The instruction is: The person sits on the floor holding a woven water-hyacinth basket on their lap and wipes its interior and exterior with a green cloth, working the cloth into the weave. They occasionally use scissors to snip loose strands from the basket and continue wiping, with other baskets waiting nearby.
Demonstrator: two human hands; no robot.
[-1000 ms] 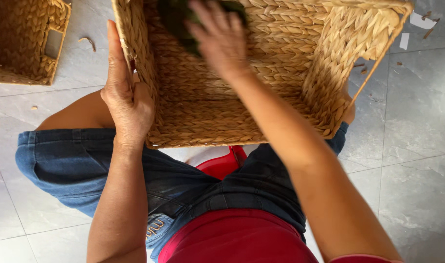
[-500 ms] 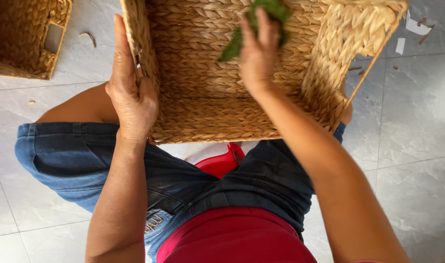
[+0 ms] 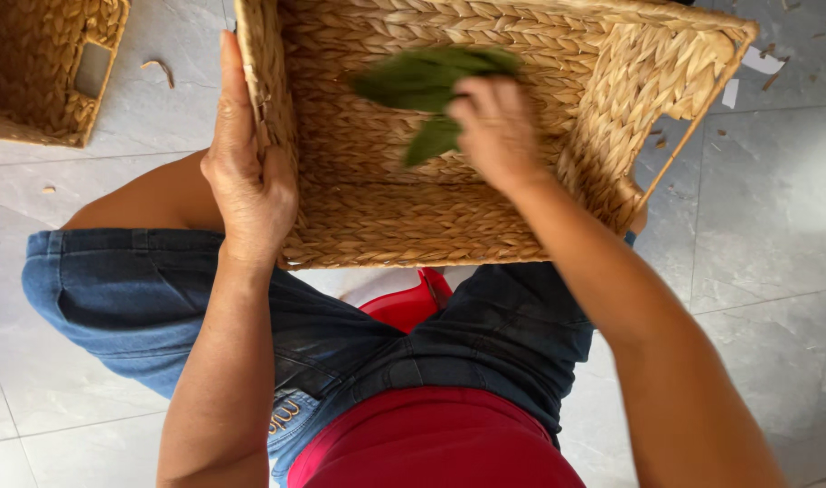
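Both hands were busy with a woven wicker basket [image 3: 413,217] resting on the person's lap. Its open side faced the camera, so the inner weave showed. The left hand [image 3: 248,176] was clamped on the basket's left wall, fingers stretched up along the outside and thumb hooked over the rim. The right hand [image 3: 496,131] reached inside the basket and was closed on a dark green cloth [image 3: 422,86], pressing it against the inner weave toward the far side; the cloth was blurred, a loose end trailing below the hand. The basket's right wall carried a cut-out handle opening [image 3: 680,136].

Beneath the basket lay the person's blue denim shorts [image 3: 151,298], and nearer the camera a red shirt [image 3: 431,443]. A bit of red seat [image 3: 404,303] showed between the legs, just below the basket's near edge.

A second wicker basket [image 3: 42,72] stood on the grey tiled floor [image 3: 774,208] at the far left, well apart from the first. Small scraps of fibre and paper [image 3: 761,61] lay scattered on the floor at the far right.
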